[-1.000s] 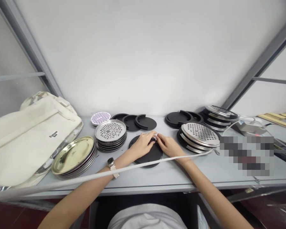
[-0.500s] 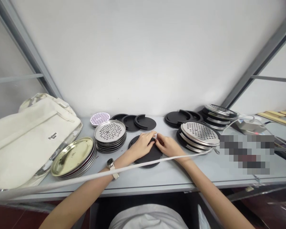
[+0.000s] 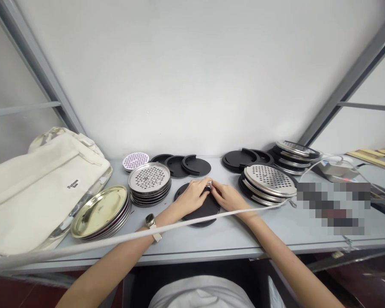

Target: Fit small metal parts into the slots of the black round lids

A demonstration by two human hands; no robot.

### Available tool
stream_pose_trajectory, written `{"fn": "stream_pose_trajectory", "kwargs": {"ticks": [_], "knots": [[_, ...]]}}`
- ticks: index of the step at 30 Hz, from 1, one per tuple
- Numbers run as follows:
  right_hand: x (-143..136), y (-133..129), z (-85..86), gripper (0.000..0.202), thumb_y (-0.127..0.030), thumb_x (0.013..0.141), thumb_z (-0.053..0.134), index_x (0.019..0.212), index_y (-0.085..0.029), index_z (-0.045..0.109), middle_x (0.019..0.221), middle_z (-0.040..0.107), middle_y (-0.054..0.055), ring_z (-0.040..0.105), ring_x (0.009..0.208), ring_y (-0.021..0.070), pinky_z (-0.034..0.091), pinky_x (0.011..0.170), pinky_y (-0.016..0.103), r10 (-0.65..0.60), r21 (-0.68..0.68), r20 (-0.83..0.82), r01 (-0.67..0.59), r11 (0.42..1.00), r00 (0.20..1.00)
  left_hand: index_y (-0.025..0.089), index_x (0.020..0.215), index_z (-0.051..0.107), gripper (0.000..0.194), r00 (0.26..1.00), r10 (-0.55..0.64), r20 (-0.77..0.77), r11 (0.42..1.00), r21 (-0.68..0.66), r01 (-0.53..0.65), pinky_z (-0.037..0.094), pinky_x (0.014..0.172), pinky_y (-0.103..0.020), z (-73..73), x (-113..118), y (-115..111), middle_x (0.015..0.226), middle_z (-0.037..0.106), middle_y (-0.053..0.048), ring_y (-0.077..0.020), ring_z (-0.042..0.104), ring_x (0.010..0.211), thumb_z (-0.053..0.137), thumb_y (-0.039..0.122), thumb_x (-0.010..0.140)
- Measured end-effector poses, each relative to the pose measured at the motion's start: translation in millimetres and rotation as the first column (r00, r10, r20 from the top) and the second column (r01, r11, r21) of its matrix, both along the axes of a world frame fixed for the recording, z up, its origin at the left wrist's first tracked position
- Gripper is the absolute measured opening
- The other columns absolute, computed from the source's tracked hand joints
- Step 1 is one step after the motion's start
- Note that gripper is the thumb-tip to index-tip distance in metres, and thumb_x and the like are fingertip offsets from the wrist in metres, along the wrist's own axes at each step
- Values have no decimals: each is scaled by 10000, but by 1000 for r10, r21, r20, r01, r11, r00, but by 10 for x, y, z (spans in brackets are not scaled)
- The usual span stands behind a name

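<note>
A round black disc (image 3: 205,209) with a raised rim lies flat on the bench in front of me. Over its upper left part is my left hand (image 3: 192,194), its fingers bent together at the far rim. From the other side my right hand (image 3: 226,196) meets it there, thumb and fingertips pinched close to the left fingertips. Whatever sits between the fingertips is too small and covered to make out. Left of the disc stands a stack of perforated silver plates (image 3: 149,177); to its right is a stack of silver and black perforated plates (image 3: 271,179).
Black discs (image 3: 197,166) lie behind my hands, with more black rings (image 3: 239,160) to the right. Gold plates (image 3: 99,211) and a cream bag (image 3: 41,188) occupy the left. A white cable (image 3: 115,243) crosses above my forearms. A tall plate stack (image 3: 293,156) stands back right.
The view has shifted very slightly. My hands stay at the disc's far rim, with only small movement of the fingertips.
</note>
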State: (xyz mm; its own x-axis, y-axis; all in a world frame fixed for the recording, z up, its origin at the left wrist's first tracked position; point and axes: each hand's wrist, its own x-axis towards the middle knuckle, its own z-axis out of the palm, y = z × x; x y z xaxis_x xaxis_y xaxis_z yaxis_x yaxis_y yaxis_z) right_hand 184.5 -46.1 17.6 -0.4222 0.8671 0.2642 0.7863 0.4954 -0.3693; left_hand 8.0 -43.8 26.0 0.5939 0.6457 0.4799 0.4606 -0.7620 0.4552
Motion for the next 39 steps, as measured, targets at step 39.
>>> {"fn": "stream_pose_trajectory", "kwargs": {"ticks": [39], "knots": [[81,10,-62,302,-302,951,306,986,-191,585,840,689,79,648,760,209,395,661,260,3,-53,-98,-8,999,995,184,1153,436,331,1000,14,0,999,-39,-14,472,856,-356,-56,6,57,1076,606,-80,-218,590,976,481,107,834]]}}
